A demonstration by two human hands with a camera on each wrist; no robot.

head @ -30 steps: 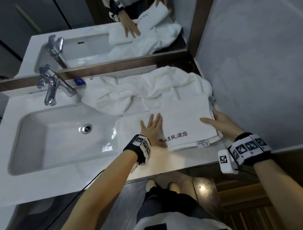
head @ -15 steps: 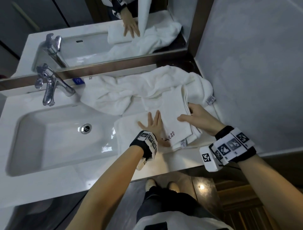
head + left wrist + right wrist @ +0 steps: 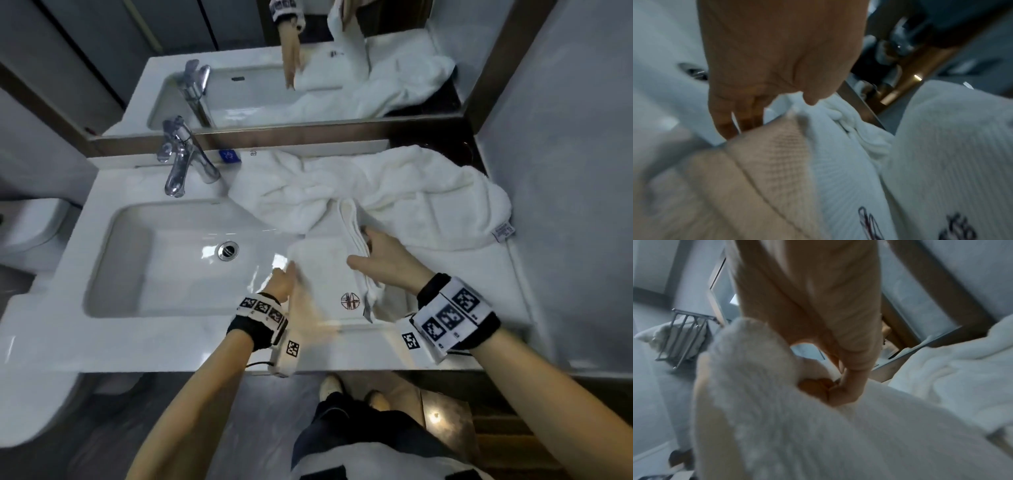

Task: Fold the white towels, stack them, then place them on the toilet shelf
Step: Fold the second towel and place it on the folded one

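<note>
A small white towel (image 3: 325, 270) with a red logo lies on the counter just right of the sink. My right hand (image 3: 366, 246) pinches its doubled right edge and holds that flap upright over the towel's middle; in the right wrist view the fingertips (image 3: 838, 392) curl into the cloth (image 3: 777, 418). Blurred by motion, my left hand (image 3: 287, 281) is at the towel's left edge with straight fingers (image 3: 729, 126) touching the cloth (image 3: 838, 162). A larger white towel (image 3: 394, 192) lies crumpled behind, against the mirror.
The sink basin (image 3: 154, 260) and chrome faucet (image 3: 181, 161) are to the left. A grey wall closes the counter (image 3: 462, 291) on the right. A toilet (image 3: 27, 222) stands at far left. A metal wall rack (image 3: 680, 337) holds white cloth.
My right hand has lifted the towel's right edge and carried it leftwards over the middle. My left hand has slid from the towel's centre to its left edge.
</note>
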